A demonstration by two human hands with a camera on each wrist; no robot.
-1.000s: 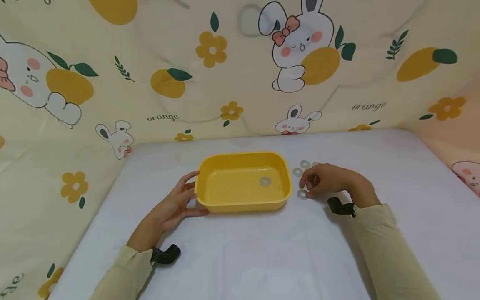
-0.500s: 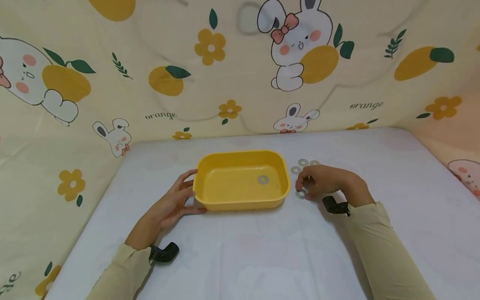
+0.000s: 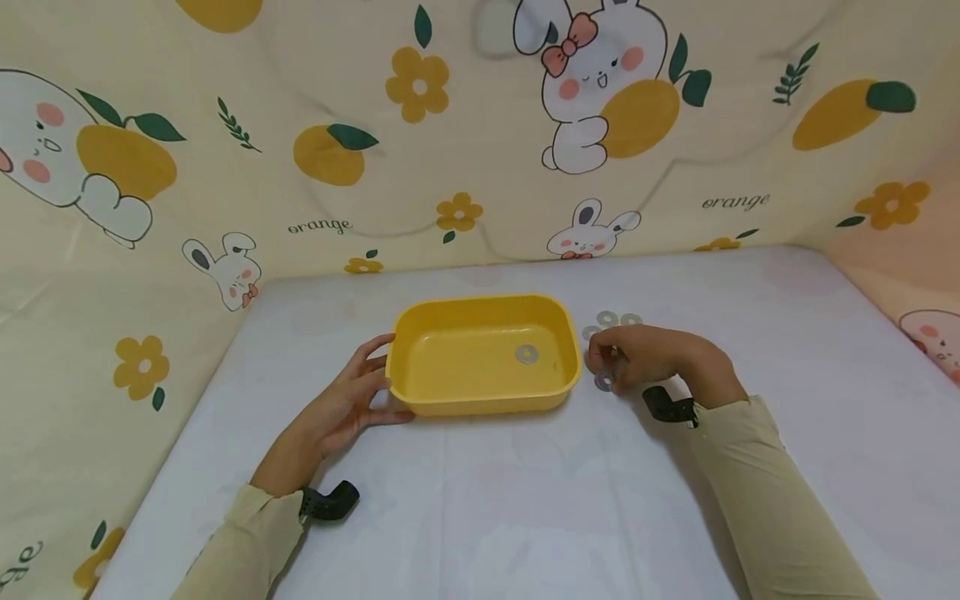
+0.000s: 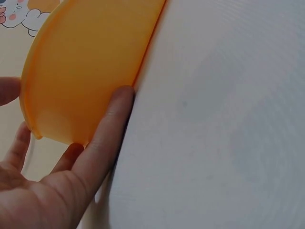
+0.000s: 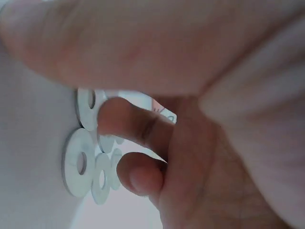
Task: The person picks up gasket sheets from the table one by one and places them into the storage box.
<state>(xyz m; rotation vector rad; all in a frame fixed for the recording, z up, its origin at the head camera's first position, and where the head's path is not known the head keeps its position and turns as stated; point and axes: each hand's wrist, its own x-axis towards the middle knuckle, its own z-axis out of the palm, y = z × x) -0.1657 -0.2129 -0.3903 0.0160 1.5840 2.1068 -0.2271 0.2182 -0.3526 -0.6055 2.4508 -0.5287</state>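
Observation:
A yellow rectangular plastic tray [image 3: 480,403] stands on the white tabletop, one flat metal washer [image 3: 527,354] lying inside it. My left hand [image 3: 341,417] holds the tray's left end; in the left wrist view the thumb [image 4: 112,126] lies along its outer wall. Just right of the tray, my right hand [image 3: 648,354] bends down and pinches a washer [image 3: 604,382] between thumb and fingertip. That washer's edge is partly covered by the fingers. Several more washers [image 3: 607,318] lie behind this hand, and the right wrist view shows some of them [image 5: 78,163] beyond the curled fingers.
A cream cloth backdrop [image 3: 495,150] printed with rabbits and oranges rises behind and to the left of the table [image 3: 487,508]. A peach-coloured panel [image 3: 922,275] borders the right side. Black wrist devices [image 3: 330,502] sit at both cuffs.
My right fingers have closed in around the near washer, which now looks darker and tilted. The left hand and tray stay put; the head view has shifted slightly.

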